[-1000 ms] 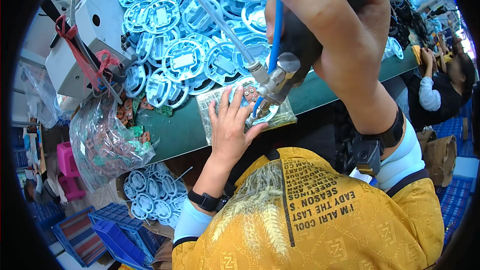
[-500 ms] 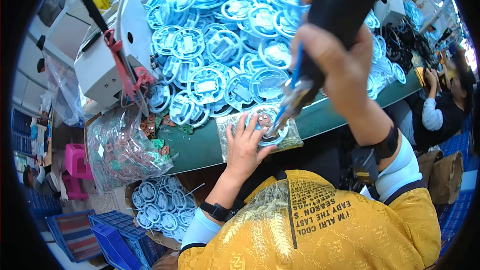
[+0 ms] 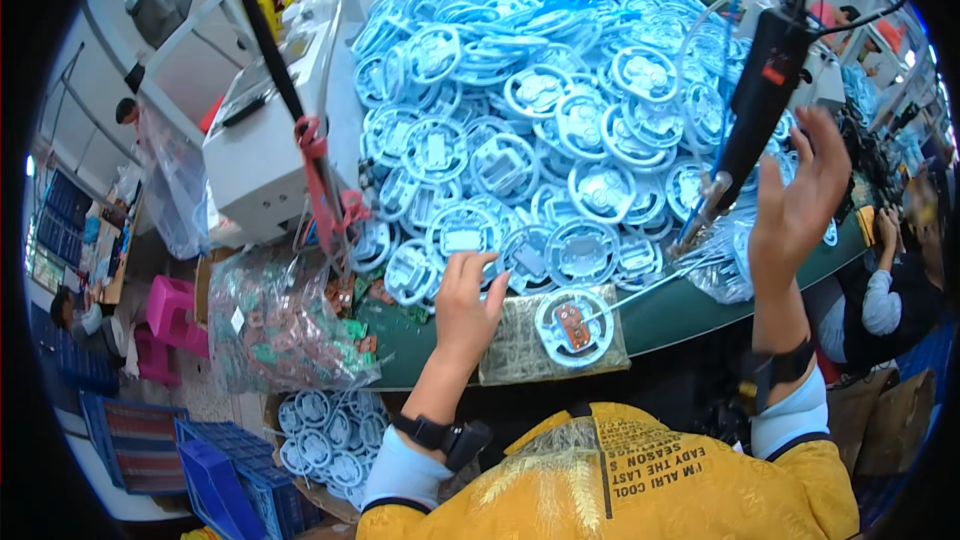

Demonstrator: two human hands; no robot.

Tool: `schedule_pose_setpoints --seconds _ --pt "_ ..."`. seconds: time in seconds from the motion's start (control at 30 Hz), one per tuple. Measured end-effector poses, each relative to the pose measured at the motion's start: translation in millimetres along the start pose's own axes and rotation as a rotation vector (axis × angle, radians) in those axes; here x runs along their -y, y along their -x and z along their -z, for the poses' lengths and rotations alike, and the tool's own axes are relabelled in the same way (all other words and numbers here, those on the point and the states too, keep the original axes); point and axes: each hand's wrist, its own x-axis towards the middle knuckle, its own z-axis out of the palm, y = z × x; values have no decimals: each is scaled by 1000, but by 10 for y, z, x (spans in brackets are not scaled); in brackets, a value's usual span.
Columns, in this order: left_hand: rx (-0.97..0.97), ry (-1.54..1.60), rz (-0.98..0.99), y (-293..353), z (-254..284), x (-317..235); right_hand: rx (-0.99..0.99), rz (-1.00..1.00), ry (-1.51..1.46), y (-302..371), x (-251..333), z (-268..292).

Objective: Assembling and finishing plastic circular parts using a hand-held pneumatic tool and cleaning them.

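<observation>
A round light-blue plastic ring part [image 3: 549, 331] lies on a yellowish wrapped pad [image 3: 510, 364] at the table's front edge. A reddish-brown circuit board [image 3: 572, 326] sits in its middle, and a thin pale rod [image 3: 648, 287] runs from it up to the right. My left hand [image 3: 463, 308] is left of the part, at the front of the pile, thumb apart from the fingers and nothing visible in it. On the right, my right hand [image 3: 798, 202] is raised with fingers spread, holding nothing. Beside it hangs a black electric screwdriver [image 3: 757, 105], tip downward.
A large heap of similar blue ring parts [image 3: 500, 165] covers the green table [image 3: 405, 345]. At left are a clear bag of circuit boards [image 3: 285, 325] and a pale machine box [image 3: 262, 155]. A carton of ring parts [image 3: 330, 440] stands below. Other people work behind and at right.
My right hand has let go of the screwdriver, which now hangs upright farther right. My left hand has lifted off the ring part and moved left. The view has shifted.
</observation>
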Motion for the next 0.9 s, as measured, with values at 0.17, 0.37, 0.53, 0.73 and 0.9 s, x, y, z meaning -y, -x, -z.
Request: schedule_pose_setpoints --seconds 0.17,0.37,0.53,0.73,0.9 --pt "-83 77 -406 -215 570 -716 468 147 -222 67 585 391" --pt "98 -20 -841 -121 1290 -1424 584 377 -686 -167 865 477" --pt "434 -17 -1088 -489 1461 -1436 320 515 -644 -193 929 260" --pt "47 37 -1017 -214 1357 -1408 795 258 -627 -321 974 473" --pt "3 -50 -1159 -136 1373 -1342 699 -19 -497 -329 1249 660"
